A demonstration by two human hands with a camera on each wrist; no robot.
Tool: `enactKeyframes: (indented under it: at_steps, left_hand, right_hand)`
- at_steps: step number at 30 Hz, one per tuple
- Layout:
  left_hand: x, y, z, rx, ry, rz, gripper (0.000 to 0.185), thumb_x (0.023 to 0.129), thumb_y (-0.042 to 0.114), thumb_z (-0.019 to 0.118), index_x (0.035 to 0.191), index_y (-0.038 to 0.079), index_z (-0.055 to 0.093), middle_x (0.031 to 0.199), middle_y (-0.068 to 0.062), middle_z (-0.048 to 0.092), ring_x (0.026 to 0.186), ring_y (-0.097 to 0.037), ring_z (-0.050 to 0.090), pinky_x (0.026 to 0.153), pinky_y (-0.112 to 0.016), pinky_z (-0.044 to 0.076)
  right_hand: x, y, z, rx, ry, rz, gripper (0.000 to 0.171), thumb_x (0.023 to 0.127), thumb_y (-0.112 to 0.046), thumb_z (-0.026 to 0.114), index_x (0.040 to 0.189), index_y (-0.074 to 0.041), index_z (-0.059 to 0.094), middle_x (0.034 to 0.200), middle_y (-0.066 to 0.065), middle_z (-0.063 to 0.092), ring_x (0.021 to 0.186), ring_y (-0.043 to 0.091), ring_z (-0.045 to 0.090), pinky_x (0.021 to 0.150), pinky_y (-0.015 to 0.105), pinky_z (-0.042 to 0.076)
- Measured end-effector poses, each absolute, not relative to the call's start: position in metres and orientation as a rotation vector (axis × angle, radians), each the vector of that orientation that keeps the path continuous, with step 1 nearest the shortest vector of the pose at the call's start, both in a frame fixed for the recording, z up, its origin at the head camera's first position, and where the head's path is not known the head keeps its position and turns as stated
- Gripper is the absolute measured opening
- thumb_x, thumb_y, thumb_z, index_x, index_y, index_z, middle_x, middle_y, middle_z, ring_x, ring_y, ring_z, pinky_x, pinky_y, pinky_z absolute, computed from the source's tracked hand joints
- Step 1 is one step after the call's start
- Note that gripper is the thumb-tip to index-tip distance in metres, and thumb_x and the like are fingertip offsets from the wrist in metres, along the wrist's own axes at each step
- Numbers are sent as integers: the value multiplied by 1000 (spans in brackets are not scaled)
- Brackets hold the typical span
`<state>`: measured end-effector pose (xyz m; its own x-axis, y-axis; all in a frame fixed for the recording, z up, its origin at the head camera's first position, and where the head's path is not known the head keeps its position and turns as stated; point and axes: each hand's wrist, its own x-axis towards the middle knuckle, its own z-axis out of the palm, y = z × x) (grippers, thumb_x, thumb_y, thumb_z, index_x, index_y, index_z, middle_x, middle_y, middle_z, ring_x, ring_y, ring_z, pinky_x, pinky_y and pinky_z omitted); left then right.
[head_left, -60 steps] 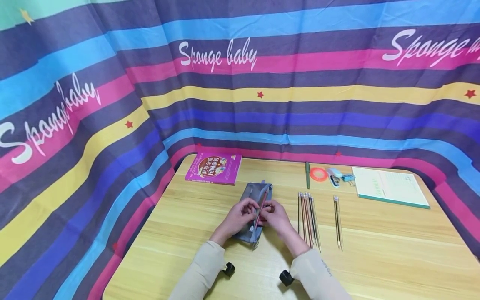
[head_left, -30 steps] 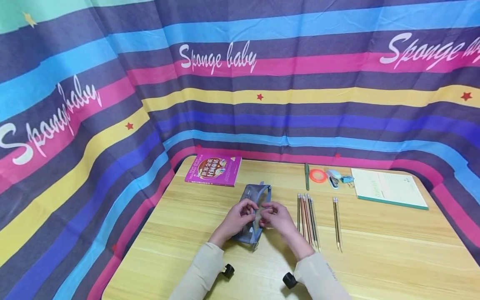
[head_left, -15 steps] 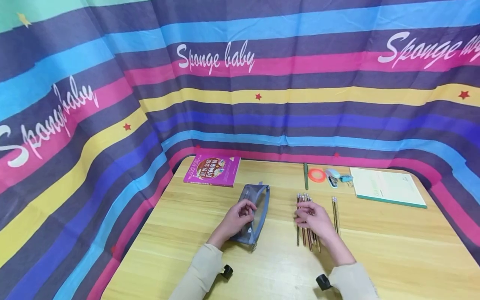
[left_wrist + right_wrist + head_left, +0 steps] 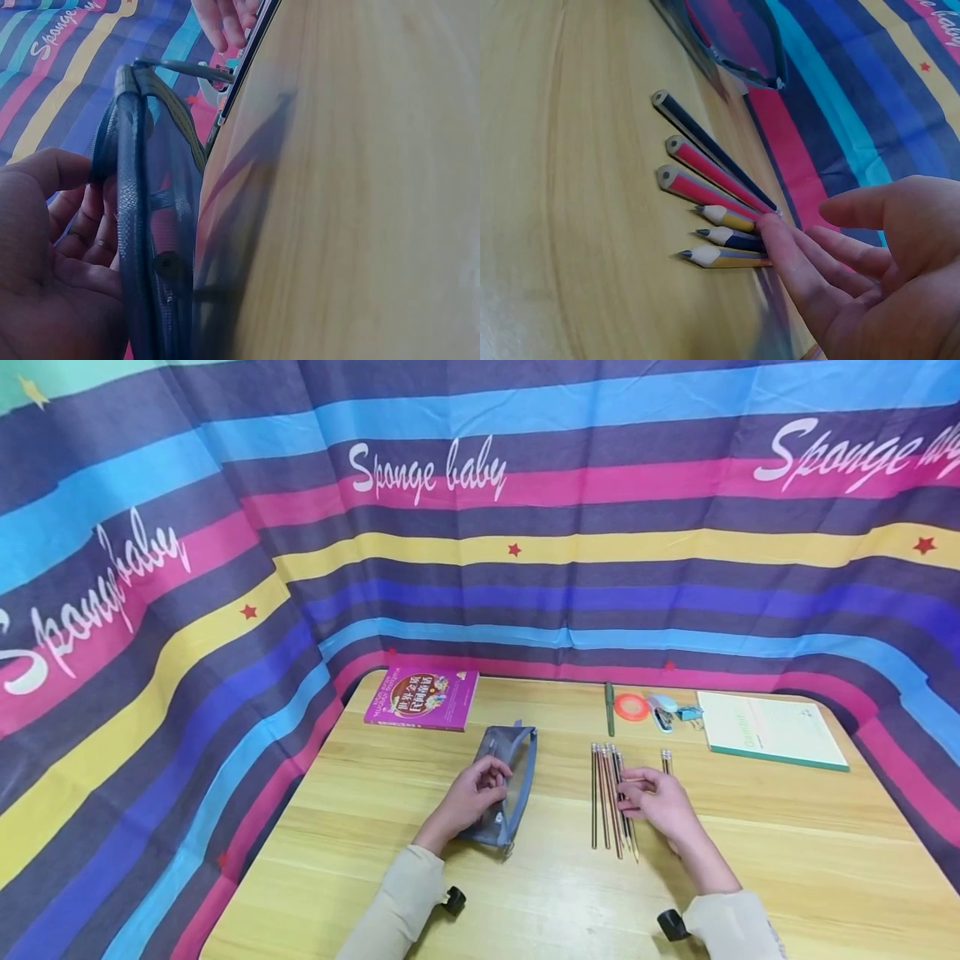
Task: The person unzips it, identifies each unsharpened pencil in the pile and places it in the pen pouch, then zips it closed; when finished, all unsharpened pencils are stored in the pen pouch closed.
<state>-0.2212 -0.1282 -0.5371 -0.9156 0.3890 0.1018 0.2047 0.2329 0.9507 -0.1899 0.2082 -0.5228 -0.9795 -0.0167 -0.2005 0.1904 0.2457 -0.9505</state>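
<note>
A grey see-through pencil case lies on the table with its zipped mouth spread. My left hand pinches one side of that mouth between thumb and fingers, as the left wrist view shows. Several pencils lie side by side to the right of the case. Over the right edge of this row is my right hand. In the right wrist view its index fingertip is right at the pencils, thumb held apart. Some pencils there show sharpened tips, others flat ends. Two more pencils are mostly hidden behind the right hand.
At the back left of the table is a purple book. A green pen, an orange ring, a small stapler, a blue binder clip and a notebook line the back right. A striped curtain surrounds the table.
The red pencil held at the case's mouth two seconds ago has gone from the hands. My right hand has moved right, from the case to the pencil row's right edge. My left hand stays put.
</note>
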Motion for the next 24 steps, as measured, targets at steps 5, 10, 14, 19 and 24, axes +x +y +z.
enactKeyframes:
  at_steps: [5,10,14,19,24]
  left_hand:
    - [-222,-127,-537,584,2338,1763,21,96,-4,63,115,4,64,92,-7,57,80,-13,55,71,-20,48]
    - [-222,-127,-537,599,2335,1762,20,96,-3,63,116,1,64,92,-5,57,79,-12,55,70,-20,48]
    - [-222,-127,-536,609,2339,1757,20,96,-1,64,116,1,64,91,-5,57,79,-11,55,70,-20,48]
    - [-222,-128,-534,602,2344,1747,20,96,-2,63,116,2,64,92,-6,57,79,-11,55,71,-21,48]
    - [-222,-128,-535,598,2336,1753,21,96,-2,64,117,1,63,92,-5,57,80,-11,54,71,-21,47]
  right_hand:
    - [-190,208,-526,160,2355,-1811,41,101,-3,59,138,14,51,120,32,65,89,27,74,78,34,63]
    - [-192,206,-527,145,2355,-1805,41,100,-4,61,137,14,52,115,31,68,86,24,73,78,32,63]
    - [-193,207,-527,135,2371,-1783,38,101,-3,60,134,15,54,115,30,70,86,24,73,77,32,63]
    - [-194,210,-523,143,2452,-1675,36,101,-6,60,130,16,58,109,28,73,85,24,74,74,32,63]
    - [-194,211,-522,138,2470,-1658,37,99,-5,63,128,17,58,107,29,72,83,24,74,73,31,63]
